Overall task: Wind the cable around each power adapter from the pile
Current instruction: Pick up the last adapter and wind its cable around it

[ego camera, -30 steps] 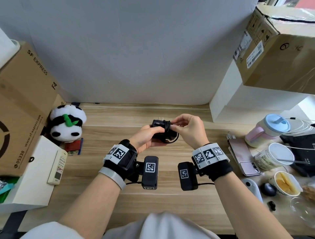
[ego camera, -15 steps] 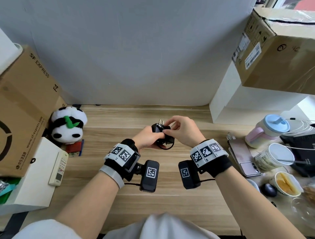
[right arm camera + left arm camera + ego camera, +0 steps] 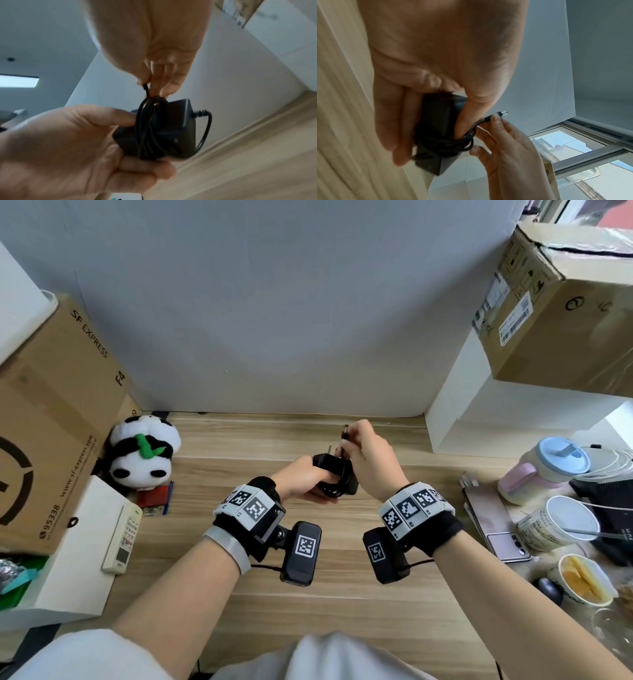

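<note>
right hand (image 3: pixel 368 460) higher, cable (image 3: pixel 147 125) tail raised

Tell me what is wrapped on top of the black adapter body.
Several turns of thin black cable circle the adapter; the left hand covers its far end.

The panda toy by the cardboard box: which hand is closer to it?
Left. The left hand, holding the power adapter, lies to the right of the panda toy across bare desk; the right hand, pinching the cable end, is farther right.
</note>
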### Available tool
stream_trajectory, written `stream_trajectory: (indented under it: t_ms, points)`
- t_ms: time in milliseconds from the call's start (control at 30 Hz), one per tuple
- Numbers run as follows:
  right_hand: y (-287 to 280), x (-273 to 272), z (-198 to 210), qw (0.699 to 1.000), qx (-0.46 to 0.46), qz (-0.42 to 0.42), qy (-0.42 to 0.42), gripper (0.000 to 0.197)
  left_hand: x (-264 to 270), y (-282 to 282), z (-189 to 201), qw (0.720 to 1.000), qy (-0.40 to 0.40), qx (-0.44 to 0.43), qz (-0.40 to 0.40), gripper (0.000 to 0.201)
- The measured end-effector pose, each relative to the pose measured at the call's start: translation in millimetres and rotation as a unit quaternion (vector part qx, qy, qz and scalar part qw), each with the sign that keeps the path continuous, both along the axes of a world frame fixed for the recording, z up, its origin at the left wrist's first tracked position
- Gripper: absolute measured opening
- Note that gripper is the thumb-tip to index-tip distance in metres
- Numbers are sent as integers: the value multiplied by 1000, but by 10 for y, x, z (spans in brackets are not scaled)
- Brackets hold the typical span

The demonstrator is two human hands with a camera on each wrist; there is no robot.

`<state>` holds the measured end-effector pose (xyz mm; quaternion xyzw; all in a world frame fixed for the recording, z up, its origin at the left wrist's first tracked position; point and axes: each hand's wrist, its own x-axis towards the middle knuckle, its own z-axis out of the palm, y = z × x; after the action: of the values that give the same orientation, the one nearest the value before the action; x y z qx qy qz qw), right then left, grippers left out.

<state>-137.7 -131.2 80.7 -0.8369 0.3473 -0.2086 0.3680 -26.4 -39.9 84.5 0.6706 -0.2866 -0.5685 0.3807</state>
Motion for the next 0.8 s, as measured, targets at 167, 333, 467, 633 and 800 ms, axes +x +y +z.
stream_trajectory:
  t_ms: [167,333,467,633,800]
  points:
    - [-65,-43,6,976,135,-65,-158,1,20,-46,-75,993,28,-40,110,38]
    - [-130,-81,23,988,81,-17,-131,9,27,-90,-128,984,-39,-79,153,25]
    - [-149,-73,-26,992,61,-34,-108,14,58,-76,-122,973,-121,-108,163,23]
    - [-161,-42,58,996,17,-6,-93,6,43,-86,-90,984,-92,-94,116,20]
    - [-175,-9,45,989,11,-43,-142,3,61,-71,2,992,-33,-90,84,12]
